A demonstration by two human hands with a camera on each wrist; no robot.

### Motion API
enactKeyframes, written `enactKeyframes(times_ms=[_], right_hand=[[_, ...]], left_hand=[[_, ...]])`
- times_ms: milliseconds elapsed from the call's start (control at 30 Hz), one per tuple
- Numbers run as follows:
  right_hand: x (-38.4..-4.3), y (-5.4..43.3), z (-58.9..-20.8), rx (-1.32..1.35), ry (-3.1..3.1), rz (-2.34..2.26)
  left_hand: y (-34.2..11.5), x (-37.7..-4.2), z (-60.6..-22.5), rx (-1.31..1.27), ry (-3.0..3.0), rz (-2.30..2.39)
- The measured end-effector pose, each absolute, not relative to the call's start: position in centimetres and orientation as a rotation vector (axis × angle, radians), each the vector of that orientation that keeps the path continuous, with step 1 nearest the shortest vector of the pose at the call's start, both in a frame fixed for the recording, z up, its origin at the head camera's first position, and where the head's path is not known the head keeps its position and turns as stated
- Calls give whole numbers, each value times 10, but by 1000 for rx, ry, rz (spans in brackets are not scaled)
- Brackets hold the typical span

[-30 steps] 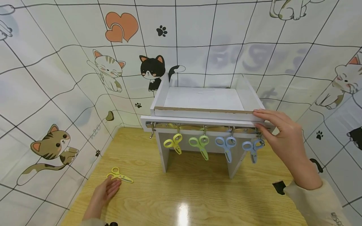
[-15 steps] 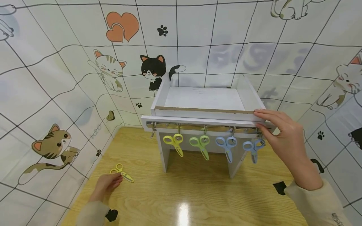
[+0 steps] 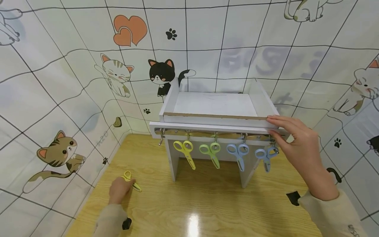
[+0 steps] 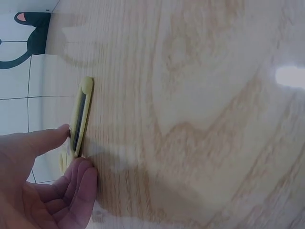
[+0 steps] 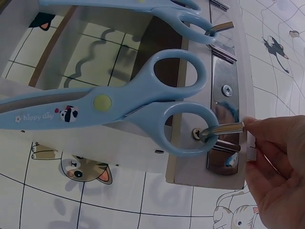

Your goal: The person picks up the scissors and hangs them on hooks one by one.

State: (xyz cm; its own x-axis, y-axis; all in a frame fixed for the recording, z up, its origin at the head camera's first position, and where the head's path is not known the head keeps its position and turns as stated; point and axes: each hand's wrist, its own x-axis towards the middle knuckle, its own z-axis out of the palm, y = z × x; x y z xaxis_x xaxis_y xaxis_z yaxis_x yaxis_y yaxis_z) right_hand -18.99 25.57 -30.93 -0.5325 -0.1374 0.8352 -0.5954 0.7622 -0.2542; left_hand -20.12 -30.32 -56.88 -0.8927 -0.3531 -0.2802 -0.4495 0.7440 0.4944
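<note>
My left hand is at a pair of yellow scissors at the left of the wooden table. In the left wrist view the thumb and curled fingers pinch the scissors from both sides, partly hiding the handles. My right hand grips the right front corner of a white shelf, fingers on top and thumb below. From hooks on its front hang yellow scissors, green scissors, blue scissors and, nearest the right hand, another blue pair.
At the left end of the metal rail is one more hook. The shelf's legs stand on the wooden table. Cat-patterned cloth walls close in the back and both sides.
The left hand has moved right and forward over the loose yellow scissors, which have turned slightly. The hanging yellow scissors have swung to a steeper slant. The right hand keeps its place.
</note>
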Motion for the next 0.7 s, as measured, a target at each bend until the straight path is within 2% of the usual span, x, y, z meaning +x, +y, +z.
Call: enactKeyframes(times_ms=[700], right_hand=[[-188, 256, -307, 597, -2070, 656]], left_hand=[[-300, -200, -576, -661, 2825, 1088]])
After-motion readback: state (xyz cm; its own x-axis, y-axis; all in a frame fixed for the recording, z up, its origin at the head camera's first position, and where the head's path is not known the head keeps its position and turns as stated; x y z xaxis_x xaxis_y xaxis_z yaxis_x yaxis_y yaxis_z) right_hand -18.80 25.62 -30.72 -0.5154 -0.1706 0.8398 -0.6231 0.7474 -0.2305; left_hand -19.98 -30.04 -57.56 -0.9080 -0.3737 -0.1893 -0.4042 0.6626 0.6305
